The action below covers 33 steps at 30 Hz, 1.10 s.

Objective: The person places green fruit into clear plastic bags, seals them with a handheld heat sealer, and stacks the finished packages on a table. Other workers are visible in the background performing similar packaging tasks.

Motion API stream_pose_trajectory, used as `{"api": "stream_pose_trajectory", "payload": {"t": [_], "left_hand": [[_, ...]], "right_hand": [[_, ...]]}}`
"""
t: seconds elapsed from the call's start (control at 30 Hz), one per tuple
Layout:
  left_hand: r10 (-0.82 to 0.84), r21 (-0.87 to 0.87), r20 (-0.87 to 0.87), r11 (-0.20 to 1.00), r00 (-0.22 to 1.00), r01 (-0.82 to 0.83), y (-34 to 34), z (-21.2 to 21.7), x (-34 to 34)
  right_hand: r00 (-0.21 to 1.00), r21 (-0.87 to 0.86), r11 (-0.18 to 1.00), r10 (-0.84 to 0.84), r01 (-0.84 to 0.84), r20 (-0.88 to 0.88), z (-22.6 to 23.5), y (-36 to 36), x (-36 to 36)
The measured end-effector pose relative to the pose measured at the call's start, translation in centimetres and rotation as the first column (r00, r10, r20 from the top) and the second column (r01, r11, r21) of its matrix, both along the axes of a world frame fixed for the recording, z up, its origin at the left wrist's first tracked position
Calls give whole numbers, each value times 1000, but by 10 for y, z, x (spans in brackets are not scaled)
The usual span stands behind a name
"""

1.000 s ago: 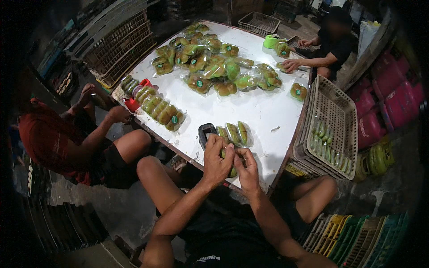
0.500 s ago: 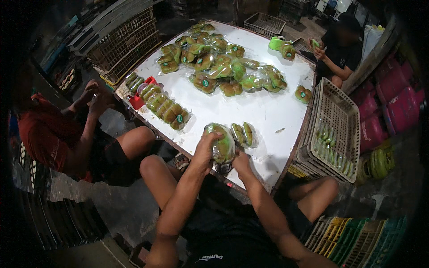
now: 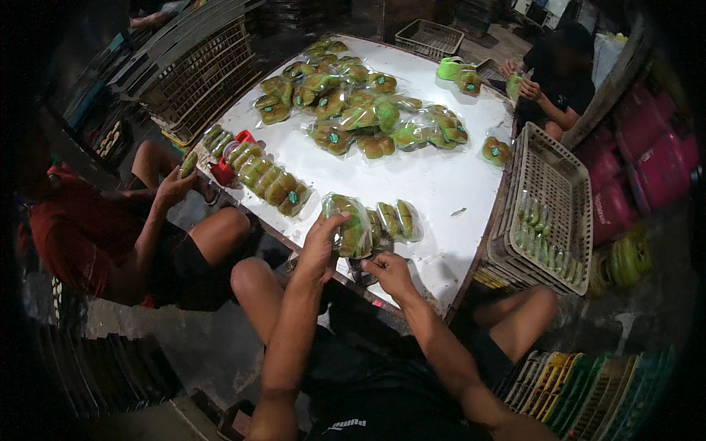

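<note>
Near the table's front edge, my left hand (image 3: 318, 246) grips a clear plastic bag of green-brown buns (image 3: 351, 228), its thumb across the front. My right hand (image 3: 391, 273) is just below the bag, thumb and fingers pinched together; what lies between them is too small to make out. Under the hands, a small dark device (image 3: 360, 273) sits at the table edge, partly hidden. Just right of the held bag lies another bag of long green buns (image 3: 401, 220). To the left runs a row of bagged buns (image 3: 268, 180), beside a red tape dispenser (image 3: 223, 172).
A large pile of bagged buns (image 3: 360, 110) covers the white table's (image 3: 441, 184) far half. Stacked crates (image 3: 559, 176) stand right, with bagged buns inside. A co-worker (image 3: 95, 228) sits left holding a green bun; another person (image 3: 555, 81) handles a bag at the far right.
My left hand has shifted slightly left with the bag, which now shows its broad side. My right hand has moved a little down and left. The left co-worker has raised a green bun.
</note>
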<state>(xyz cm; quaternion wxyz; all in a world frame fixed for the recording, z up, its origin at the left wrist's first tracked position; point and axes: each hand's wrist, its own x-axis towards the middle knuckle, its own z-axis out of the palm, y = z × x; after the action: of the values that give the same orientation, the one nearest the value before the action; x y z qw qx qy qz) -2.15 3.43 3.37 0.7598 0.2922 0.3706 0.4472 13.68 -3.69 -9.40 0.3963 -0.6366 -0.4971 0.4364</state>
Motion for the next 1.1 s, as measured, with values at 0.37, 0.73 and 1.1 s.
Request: {"api": "stream_pose_trajectory", "payload": {"t": [0.37,0.73,1.1], "left_hand": [[-361,39,-237,924,902,380,-20,-7,15],[-590,22,-318,778,742,628,-24,-9,40],[-111,-2,-216,994,970,113,3,-16,37]], "right_hand": [[990,122,984,123,-131,69,70,-22,59],[989,129,981,144,-147,36,58,-4,107],[752,632,592,-658,500,21,42,43,91]]}}
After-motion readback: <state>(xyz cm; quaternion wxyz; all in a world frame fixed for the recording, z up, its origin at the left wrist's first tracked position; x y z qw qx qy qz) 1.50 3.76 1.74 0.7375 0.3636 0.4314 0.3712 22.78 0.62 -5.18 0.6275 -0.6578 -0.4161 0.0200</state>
